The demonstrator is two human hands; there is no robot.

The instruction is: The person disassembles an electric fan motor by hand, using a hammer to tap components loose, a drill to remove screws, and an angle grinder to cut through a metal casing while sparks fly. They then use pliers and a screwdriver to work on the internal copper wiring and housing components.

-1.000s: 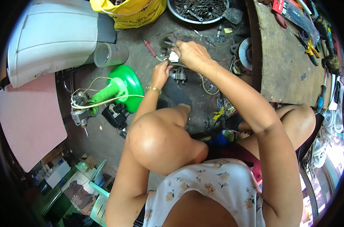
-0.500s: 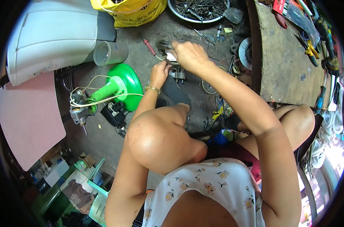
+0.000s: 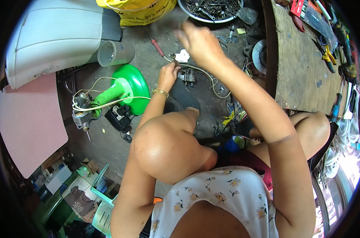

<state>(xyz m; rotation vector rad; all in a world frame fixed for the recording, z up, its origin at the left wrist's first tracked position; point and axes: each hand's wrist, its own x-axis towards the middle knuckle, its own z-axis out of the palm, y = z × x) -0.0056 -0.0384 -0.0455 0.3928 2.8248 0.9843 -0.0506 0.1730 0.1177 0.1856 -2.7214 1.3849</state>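
Note:
My left hand [image 3: 169,75] is closed, low over the floor, pinching a short metal rod with a round top [image 3: 173,57]. The rod stands upright beside a small metal motor part [image 3: 187,76]. Higher up, my right hand [image 3: 200,41] is wrapped round the handle of a hammer [image 3: 170,23], whose head is smeared by motion. A white piece of card [image 3: 182,56] lies by the rod. Left of these, a red-handled soldering iron [image 3: 157,47] rests on the floor, with a pale cord [image 3: 205,73] near the motor part.
A green fan base [image 3: 142,93] with a motor and a black adapter [image 3: 118,118] lie to the left. A clear plastic container [image 3: 124,54] stands behind. At the far side are a yellow bag [image 3: 144,14] and a basin of metal bits [image 3: 211,20]. A wooden board [image 3: 299,67] holds tools at right.
My right hand has swung the hammer up and away from the rod, toward the yellow bag. My left hand stays in place with the rod.

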